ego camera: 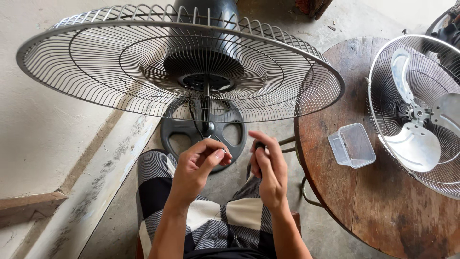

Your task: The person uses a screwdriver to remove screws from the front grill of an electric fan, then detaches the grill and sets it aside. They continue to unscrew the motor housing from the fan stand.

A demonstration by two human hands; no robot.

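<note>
A large round wire fan guard [96,62] on a standing fan fills the upper view, with the black motor housing [206,29] behind it and the shaft hub [207,82] at its centre. Below it, my left hand [199,160] pinches a small part between thumb and fingers; I cannot tell what it is. Close beside it, my right hand [268,168] is curled around a small dark object, only its tip [259,145] showing. Both hands hover over my lap in checked shorts [158,168].
The fan's black round base [203,134] rests on the concrete floor. At right stands a round wooden table [378,201] bearing a clear plastic box [352,145] and a second fan with metal blades [417,144] in a wire cage. A wall runs along the left.
</note>
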